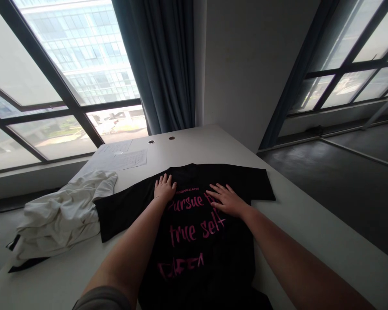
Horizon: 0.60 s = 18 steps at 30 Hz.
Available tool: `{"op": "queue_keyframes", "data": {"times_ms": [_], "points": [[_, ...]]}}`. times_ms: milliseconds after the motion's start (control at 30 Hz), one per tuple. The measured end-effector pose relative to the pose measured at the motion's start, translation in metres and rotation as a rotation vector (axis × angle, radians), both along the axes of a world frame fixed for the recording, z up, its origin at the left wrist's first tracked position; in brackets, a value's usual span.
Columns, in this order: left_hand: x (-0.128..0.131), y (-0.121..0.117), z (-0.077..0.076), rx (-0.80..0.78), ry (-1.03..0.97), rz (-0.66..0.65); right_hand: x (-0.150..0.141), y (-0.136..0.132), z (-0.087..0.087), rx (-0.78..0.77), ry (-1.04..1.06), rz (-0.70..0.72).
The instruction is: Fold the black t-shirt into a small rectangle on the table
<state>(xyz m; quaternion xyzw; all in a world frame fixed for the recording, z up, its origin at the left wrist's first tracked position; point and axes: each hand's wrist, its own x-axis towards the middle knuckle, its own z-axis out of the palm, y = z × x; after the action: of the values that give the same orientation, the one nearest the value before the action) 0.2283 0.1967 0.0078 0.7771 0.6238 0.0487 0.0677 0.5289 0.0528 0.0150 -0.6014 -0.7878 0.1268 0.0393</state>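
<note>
A black T-shirt with pink lettering lies spread on the white table, its sleeves out to both sides and its collar at the far end. My left hand rests flat on the upper left of the shirt, fingers stretched out and a little apart. On the upper right of the lettering lies my right hand, palm down with its fingers spread, covering part of the print. Both hands touch the cloth without gripping it. The shirt's lower edge runs partly out of view at the bottom.
Left of the shirt, a crumpled white garment lies on the white table, close to the black sleeve. Papers lie near the far left edge, by two round cable holes. A blue curtain and windows stand behind; grey floor shows right.
</note>
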Motion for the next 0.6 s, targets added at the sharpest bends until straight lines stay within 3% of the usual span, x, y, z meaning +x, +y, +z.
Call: {"op": "queue_keyframes", "data": {"times_ms": [233,400,600], "points": [[0.003,-0.004,0.000,0.018,-0.012,0.231,-0.006,0.005,-0.013,0.034,-0.101,-0.302],[0.004,-0.004,-0.004,0.089,-0.005,0.254,0.001,0.007,-0.017,0.041,-0.099,-0.404],[0.004,0.002,-0.002,-0.013,0.029,0.256,0.004,0.007,-0.019,0.036,-0.111,-0.436]]}}
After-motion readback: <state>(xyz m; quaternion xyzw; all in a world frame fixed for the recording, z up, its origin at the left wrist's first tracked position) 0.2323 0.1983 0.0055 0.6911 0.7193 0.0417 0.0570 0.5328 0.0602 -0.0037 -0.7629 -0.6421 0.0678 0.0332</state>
